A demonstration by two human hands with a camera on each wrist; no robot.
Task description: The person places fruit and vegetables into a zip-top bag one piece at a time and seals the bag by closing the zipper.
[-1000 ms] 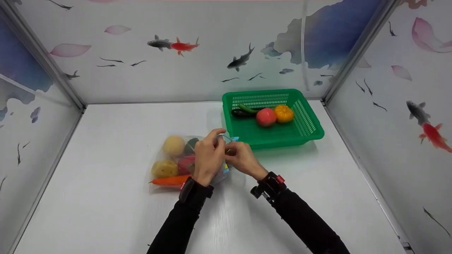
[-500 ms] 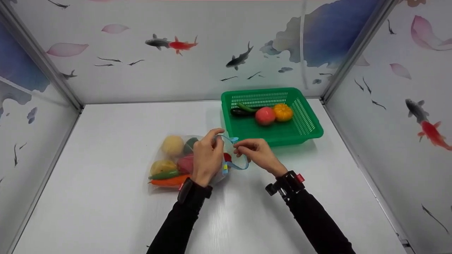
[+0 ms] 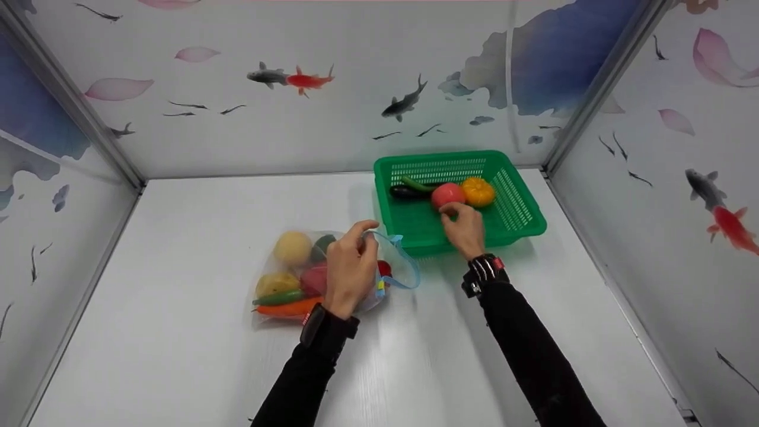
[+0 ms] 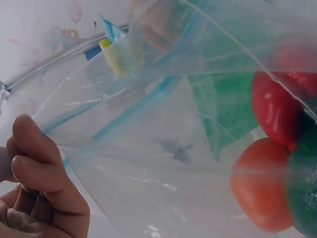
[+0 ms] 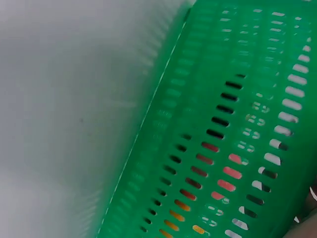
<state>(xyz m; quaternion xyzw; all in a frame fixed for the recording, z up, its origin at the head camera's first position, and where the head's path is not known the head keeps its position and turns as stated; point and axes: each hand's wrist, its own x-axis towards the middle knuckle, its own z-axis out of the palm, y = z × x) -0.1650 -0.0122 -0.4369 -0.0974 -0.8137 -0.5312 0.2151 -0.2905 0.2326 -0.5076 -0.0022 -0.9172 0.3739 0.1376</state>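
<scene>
My left hand [image 3: 350, 267] pinches the mouth edge of a clear plastic bag [image 4: 133, 188]; the light blue strip [image 3: 417, 273] along the opening bows out to the right. Through the film show a carrot [image 3: 289, 308], a slim green pepper [image 3: 277, 297], a potato [image 3: 276, 285], a pale yellow round item [image 3: 293, 248], and red and orange ones [image 4: 262, 186]. My right hand [image 3: 465, 231] reaches over the green basket [image 3: 409, 228], fingers loosely bent, thumb and index at the near side of a pinkish-red round fruit [image 3: 447, 193].
Also in the basket are a dark eggplant [image 3: 405, 191], a long green vegetable [image 3: 416, 183] and a small orange pumpkin [image 3: 478, 192]. The basket stands near the back wall [image 3: 332, 136] at the right of the white table [image 3: 195, 255]. Printed panels enclose both sides.
My right hand has let go of the bag's opening and moved up and right, over the basket. The blue strip now bows outward. My left hand keeps its place on the bag.
</scene>
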